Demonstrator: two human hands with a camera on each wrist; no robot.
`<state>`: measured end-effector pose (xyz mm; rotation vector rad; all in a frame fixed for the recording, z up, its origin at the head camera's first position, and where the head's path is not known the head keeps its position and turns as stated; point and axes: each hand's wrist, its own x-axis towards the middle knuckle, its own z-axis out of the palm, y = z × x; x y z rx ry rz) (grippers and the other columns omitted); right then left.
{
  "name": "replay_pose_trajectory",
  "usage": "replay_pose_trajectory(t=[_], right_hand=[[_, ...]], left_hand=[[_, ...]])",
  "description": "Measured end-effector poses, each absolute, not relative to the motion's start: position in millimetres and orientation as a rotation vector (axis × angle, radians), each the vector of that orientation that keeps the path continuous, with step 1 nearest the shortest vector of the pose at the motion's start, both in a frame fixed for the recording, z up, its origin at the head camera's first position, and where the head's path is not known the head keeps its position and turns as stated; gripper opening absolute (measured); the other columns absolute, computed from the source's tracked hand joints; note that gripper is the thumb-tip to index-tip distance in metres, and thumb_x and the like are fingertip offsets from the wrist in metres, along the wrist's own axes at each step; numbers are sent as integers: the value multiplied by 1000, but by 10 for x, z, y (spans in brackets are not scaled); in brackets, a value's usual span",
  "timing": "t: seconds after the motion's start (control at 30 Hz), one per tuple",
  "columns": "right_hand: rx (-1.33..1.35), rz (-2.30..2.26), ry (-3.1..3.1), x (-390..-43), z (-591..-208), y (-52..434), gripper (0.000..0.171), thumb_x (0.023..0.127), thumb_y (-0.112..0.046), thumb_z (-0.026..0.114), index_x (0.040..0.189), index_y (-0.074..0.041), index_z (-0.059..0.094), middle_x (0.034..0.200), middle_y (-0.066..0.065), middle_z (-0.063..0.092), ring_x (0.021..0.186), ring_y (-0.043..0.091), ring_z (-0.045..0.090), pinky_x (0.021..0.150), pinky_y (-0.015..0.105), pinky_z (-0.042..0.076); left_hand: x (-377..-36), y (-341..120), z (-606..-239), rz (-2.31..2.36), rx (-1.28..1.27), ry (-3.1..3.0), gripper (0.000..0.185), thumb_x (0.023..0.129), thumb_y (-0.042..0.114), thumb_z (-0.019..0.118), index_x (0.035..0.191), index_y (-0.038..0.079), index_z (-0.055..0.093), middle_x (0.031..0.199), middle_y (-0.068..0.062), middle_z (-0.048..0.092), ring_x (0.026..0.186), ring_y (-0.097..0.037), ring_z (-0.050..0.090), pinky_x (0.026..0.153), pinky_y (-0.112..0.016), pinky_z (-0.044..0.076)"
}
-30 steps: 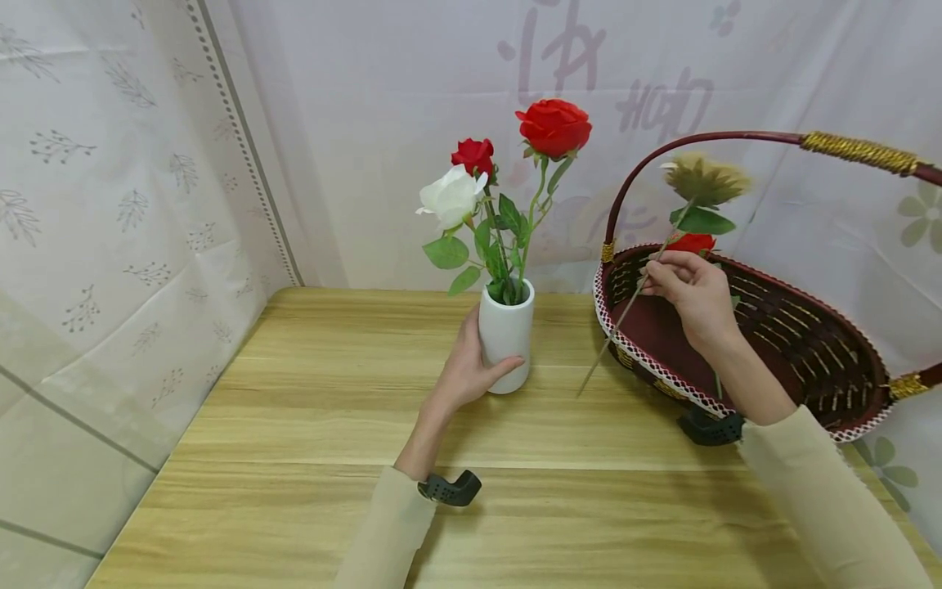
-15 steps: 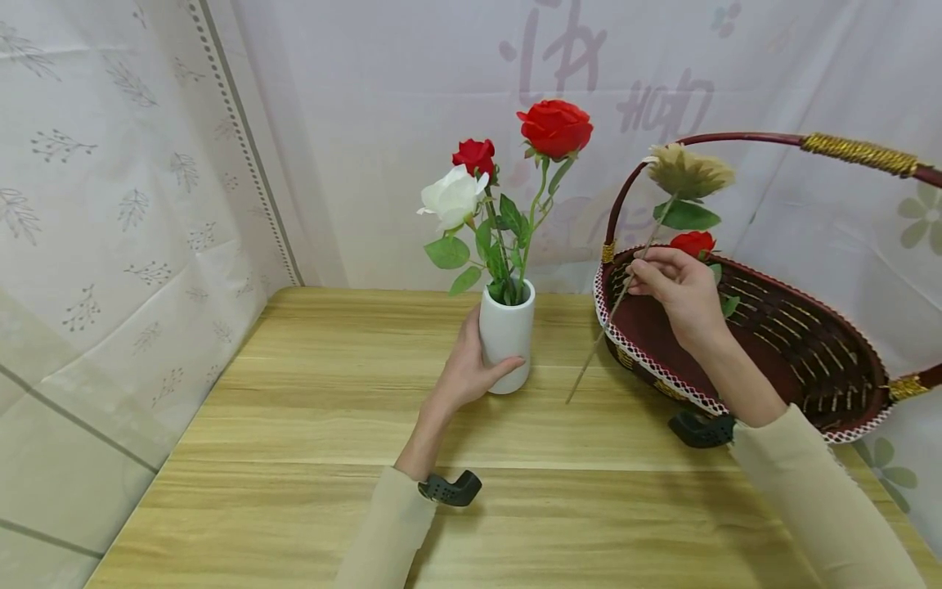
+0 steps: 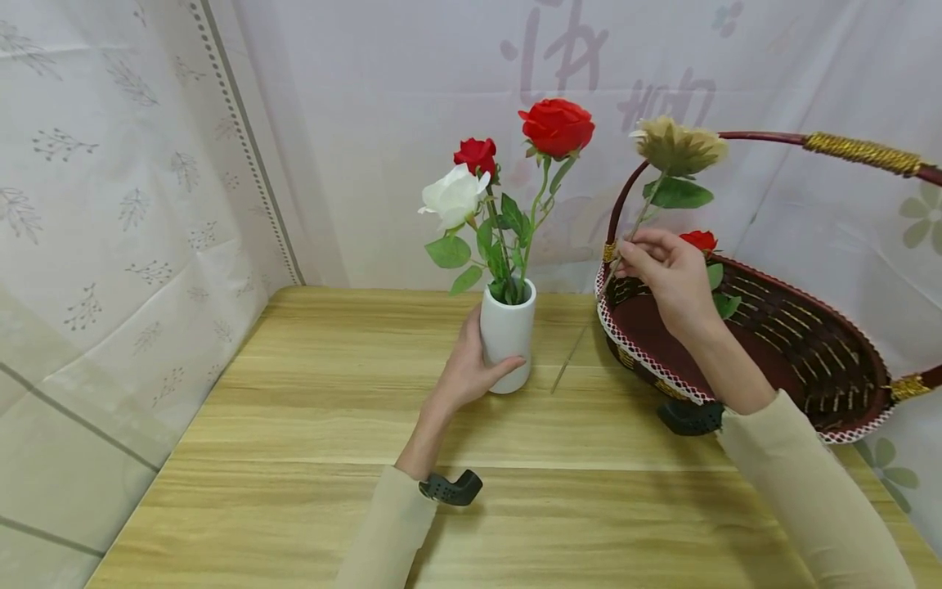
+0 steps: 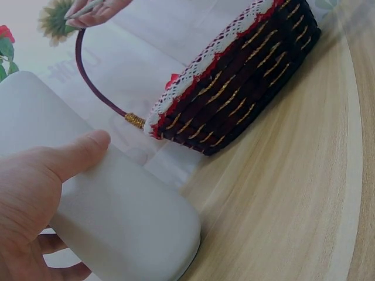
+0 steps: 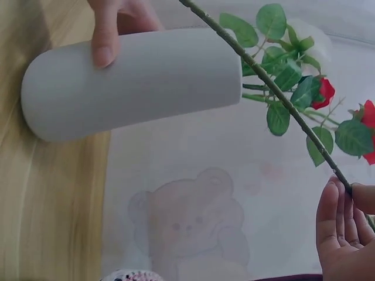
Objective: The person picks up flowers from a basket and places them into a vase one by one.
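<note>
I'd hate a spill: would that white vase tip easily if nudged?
Probably. The vase is tall and narrow, and long-stemmed roses rise well above it, so it looks top-heavy. The left hand gripping it suggests it needs steadying.

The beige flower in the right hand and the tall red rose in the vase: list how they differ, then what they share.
The beige flower has a shaggy, dull tan head; the tall red rose has a smooth, bright red one. The beige flower is pinched by its stem in the right hand, tilted, over the basket; the tall red rose stands in the white vase. Both have green leaves and thin stems.
</note>
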<state>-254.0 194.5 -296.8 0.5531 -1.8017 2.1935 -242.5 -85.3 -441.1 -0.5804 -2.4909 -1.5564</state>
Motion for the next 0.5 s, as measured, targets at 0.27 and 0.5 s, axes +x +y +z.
replay_pose_trajectory(t=[0.27, 0.5], right_hand=[[590, 2171, -1743, -2582, -2815, 1834, 8, 94, 4, 67, 101, 6, 64, 86, 12, 71, 67, 19, 67, 69, 26, 58], [591, 2172, -1660, -2599, -2678, 1798, 6, 93, 6, 66, 99, 6, 65, 86, 13, 71, 68, 20, 67, 68, 27, 58]], left_hand=[[-2430, -850, -4416, -1542, -577, -2508, 106, 85, 34, 83, 161, 14, 12, 152, -12, 35, 131, -27, 44, 107, -50, 40], [-2424, -857, -4417, -1539, -583, -2502, 105, 86, 34, 83, 161, 13, 12, 152, -12, 35, 131, -27, 44, 107, -50, 40]])
